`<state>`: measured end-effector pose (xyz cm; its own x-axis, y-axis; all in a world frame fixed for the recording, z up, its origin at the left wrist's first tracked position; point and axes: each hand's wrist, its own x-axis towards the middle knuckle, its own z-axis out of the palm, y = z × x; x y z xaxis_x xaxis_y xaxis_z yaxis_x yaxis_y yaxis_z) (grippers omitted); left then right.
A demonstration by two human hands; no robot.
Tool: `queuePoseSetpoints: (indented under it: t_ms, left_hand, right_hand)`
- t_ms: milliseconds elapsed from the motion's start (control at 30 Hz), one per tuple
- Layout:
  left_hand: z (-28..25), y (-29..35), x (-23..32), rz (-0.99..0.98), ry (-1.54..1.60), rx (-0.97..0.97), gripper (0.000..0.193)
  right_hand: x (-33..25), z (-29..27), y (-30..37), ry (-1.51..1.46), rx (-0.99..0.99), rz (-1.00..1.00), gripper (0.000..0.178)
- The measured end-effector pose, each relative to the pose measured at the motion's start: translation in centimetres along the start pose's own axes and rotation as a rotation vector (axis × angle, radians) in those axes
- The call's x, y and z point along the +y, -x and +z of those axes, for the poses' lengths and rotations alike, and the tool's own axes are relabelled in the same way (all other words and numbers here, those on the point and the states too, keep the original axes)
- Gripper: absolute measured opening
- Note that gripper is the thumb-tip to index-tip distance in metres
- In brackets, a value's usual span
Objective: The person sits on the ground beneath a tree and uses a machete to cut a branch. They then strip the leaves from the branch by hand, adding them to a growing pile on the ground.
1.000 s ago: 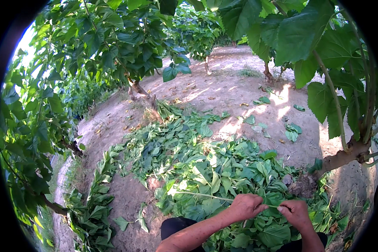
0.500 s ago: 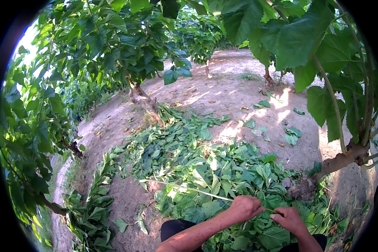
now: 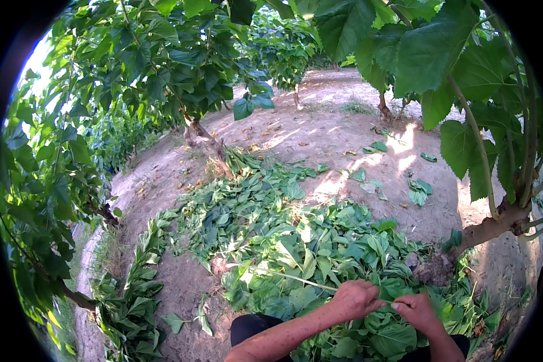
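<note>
A long, thin, pale stripped branch (image 3: 289, 276) stretches leftward over the leaves from my left hand. My left hand (image 3: 357, 300) is closed in a fist around it. Just to the right, my right hand (image 3: 417, 312) pinches the same branch between thumb and fingers, the two hands only a short way apart. Beneath both hands spreads a thick heap of cut green leaves (image 3: 326, 241). Part of the branch is hidden inside my fists.
A leafy tree with a bare trunk (image 3: 489, 232) leans in close on my right. Another trunk (image 3: 211, 145) rises beyond the heap. Leafy cuttings (image 3: 136, 295) lie in a row at left. Dry soil (image 3: 332, 108) with scattered leaves stretches behind, and large leaves hang overhead.
The branch's far left end has shifted a little to the right. Both hands have moved slightly rightward, still holding it.
</note>
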<state>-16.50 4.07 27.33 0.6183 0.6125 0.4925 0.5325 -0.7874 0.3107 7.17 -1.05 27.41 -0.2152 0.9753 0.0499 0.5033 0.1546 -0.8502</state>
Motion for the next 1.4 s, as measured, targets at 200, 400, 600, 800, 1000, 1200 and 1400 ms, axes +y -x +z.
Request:
queuePoseSetpoints:
  t_ms: [200, 400, 600, 800, 1000, 1200, 1400]
  left_hand:
    - [-0.1, 0.2, -1.3, -0.002, -0.032, 0.053, 0.031]
    - [-0.2, 0.1, -4.7, -0.102, -0.203, 0.085, 0.019]
    - [0.5, -0.9, -7.1, -0.163, -0.335, 0.097, 0.018]
    - [4.4, -1.9, -4.4, -0.129, -0.296, 0.032, 0.019]
    - [7.2, -2.6, -2.4, -0.115, -0.294, 0.003, 0.018]
    - [8.7, -3.0, -1.2, -0.113, -0.265, -0.060, 0.020]
    - [9.9, -3.3, -1.2, -0.053, -0.275, -0.053, 0.024]
  right_hand:
    - [-1.4, -2.9, 0.1, -0.031, 0.096, 0.099, 0.017]
    - [-0.7, -5.7, 1.0, -0.089, 0.118, 0.152, 0.015]
    - [1.3, -8.7, 2.5, 0.081, 0.209, 0.176, 0.029]
    - [3.5, -7.4, 3.7, 0.111, 0.079, 0.181, 0.027]
    - [4.1, -8.1, 4.6, 0.215, 0.237, 0.104, 0.018]
    - [4.5, -8.1, 4.4, 0.347, 0.145, 0.063, 0.029]
    - [5.3, -7.7, 4.6, 0.331, 0.073, 0.101, 0.028]
